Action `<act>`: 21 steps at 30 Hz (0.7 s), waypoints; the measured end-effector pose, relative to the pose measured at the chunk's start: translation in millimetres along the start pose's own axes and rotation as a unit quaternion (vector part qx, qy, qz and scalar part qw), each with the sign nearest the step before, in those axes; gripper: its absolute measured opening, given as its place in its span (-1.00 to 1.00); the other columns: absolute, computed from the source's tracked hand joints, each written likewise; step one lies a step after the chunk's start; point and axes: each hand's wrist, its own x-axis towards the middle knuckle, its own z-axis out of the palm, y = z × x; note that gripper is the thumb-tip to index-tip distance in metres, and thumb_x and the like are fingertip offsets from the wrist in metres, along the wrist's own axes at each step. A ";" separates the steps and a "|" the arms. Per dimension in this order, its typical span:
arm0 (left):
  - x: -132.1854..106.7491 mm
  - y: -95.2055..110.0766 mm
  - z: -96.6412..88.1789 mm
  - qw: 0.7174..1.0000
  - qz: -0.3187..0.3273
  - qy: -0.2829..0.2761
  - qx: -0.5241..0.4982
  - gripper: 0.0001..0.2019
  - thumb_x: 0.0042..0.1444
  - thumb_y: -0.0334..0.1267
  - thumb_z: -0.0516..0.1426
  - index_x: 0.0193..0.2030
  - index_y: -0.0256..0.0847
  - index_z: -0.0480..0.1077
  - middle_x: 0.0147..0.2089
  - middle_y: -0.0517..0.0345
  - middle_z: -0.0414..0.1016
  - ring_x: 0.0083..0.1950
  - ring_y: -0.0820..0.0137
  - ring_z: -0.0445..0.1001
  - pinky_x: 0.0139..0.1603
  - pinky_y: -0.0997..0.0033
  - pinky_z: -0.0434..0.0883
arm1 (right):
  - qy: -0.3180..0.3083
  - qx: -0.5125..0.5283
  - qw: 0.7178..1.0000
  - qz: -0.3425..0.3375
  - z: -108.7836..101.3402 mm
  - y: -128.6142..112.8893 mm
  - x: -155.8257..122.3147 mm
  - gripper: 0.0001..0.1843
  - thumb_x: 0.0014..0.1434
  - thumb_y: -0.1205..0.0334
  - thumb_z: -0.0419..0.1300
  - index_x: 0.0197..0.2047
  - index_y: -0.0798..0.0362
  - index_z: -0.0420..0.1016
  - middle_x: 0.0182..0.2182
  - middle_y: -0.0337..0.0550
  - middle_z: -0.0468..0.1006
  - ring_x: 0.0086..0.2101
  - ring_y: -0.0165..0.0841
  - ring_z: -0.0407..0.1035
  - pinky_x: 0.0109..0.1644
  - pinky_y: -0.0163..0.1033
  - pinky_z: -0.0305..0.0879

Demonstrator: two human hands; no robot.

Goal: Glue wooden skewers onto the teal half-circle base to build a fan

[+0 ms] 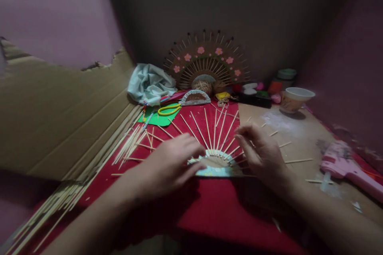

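A half-round base (220,171) edged with pale blue patterned fabric lies on the red cloth. Thin wooden sticks (206,129) fan outward from its curved edge. My left hand (179,159) is over the left end of the base, its fingers bent and its thumb apart from them; nothing shows in its grip. Above the right-hand sticks, my right hand (260,147) has thumb and fingertips drawn together in a pinch. Whatever they hold, if anything, is too small to make out. That hand covers parts of several sticks.
A finished-looking flowered fan (206,57) stands behind. Loose sticks (130,147) and cardboard (74,127) are left. Yellow-handled scissors (169,109) lie on green sheet (155,118). A pink glue gun (338,163) and cup (295,99) are right; blue cloth (151,83) is bunched at back.
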 end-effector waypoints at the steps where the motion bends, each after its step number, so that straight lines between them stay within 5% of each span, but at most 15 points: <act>1: -5.6 7.5 10.2 0.997 0.022 0.009 0.067 -0.87 0.21 -0.31 0.05 -0.23 -0.27 0.41 -0.32 0.06 0.45 -0.28 0.34 0.36 -0.31 0.35 0.35 | 0.006 0.016 1.000 0.003 0.3 1.9 1.2 -0.90 0.21 0.31 0.07 -0.36 0.02 0.32 -0.52 -0.26 0.39 -0.52 -0.45 0.26 -0.42 -0.31 0.20; 5: -18.7 23.4 44.4 0.956 0.064 -0.008 0.287 -0.76 0.22 -0.42 -0.01 -0.05 -0.40 0.40 -0.21 -0.08 0.46 -0.26 0.23 0.38 -0.27 0.19 0.38 | 0.016 0.115 0.990 0.077 -1.1 3.0 5.0 -0.88 0.17 0.24 0.13 -0.40 0.03 0.33 -0.62 -0.34 0.33 -0.61 -0.49 0.19 -0.52 -0.34 0.15; 9: -20.2 25.9 53.9 0.913 0.121 -0.007 0.390 -0.76 0.22 -0.43 -0.02 -0.08 -0.45 0.40 -0.24 -0.11 0.47 -0.29 0.25 0.40 -0.27 0.18 0.38 | 0.000 0.246 0.957 0.152 -8.0 -9.0 8.9 -0.75 0.11 0.11 0.22 -0.47 0.01 0.25 -0.75 -0.45 0.21 -0.72 -0.56 0.03 -0.65 -0.38 -0.01; 15: -10.5 34.3 41.2 0.894 0.130 0.069 0.423 -0.81 0.21 -0.45 -0.01 -0.22 -0.40 0.42 -0.33 -0.04 0.47 -0.32 0.25 0.43 -0.23 0.16 0.40 | -0.175 0.337 0.906 0.188 -23.9 -52.0 2.7 -0.51 0.18 -0.04 0.11 -0.67 0.01 0.12 -0.80 -0.41 0.12 -0.74 -0.58 -0.04 -0.67 -0.39 -0.08; 17: -7.3 40.0 34.9 0.896 0.117 0.101 0.417 -0.81 0.20 -0.46 -0.02 -0.24 -0.40 0.42 -0.33 -0.06 0.48 -0.31 0.23 0.45 -0.23 0.15 0.41 | -0.278 0.354 0.856 0.254 -23.6 -62.7 -10.2 -0.54 0.18 0.04 0.13 -0.66 0.03 0.16 -0.80 -0.40 0.16 -0.76 -0.59 -0.02 -0.71 -0.41 -0.12; 19: -6.3 45.1 29.0 0.892 0.118 0.126 0.418 -0.79 0.19 -0.48 -0.04 -0.23 -0.42 0.42 -0.29 -0.12 0.51 -0.26 0.19 0.47 -0.20 0.12 0.41 | -0.344 0.400 0.775 0.347 -19.5 -65.8 -26.2 -0.65 0.14 0.07 0.18 -0.57 0.08 0.27 -0.71 -0.33 0.32 -0.75 -0.56 0.12 -0.70 -0.42 0.00; 21: -8.2 48.6 23.7 0.888 0.126 0.143 0.419 -0.76 0.18 -0.50 -0.06 -0.19 -0.46 0.42 -0.23 -0.17 0.53 -0.21 0.16 0.49 -0.15 0.09 0.42 | -0.310 0.510 0.697 0.397 -13.2 -62.5 -39.3 -0.71 0.06 0.07 0.28 -0.41 0.13 0.37 -0.52 -0.20 0.48 -0.63 -0.49 0.33 -0.55 -0.36 0.28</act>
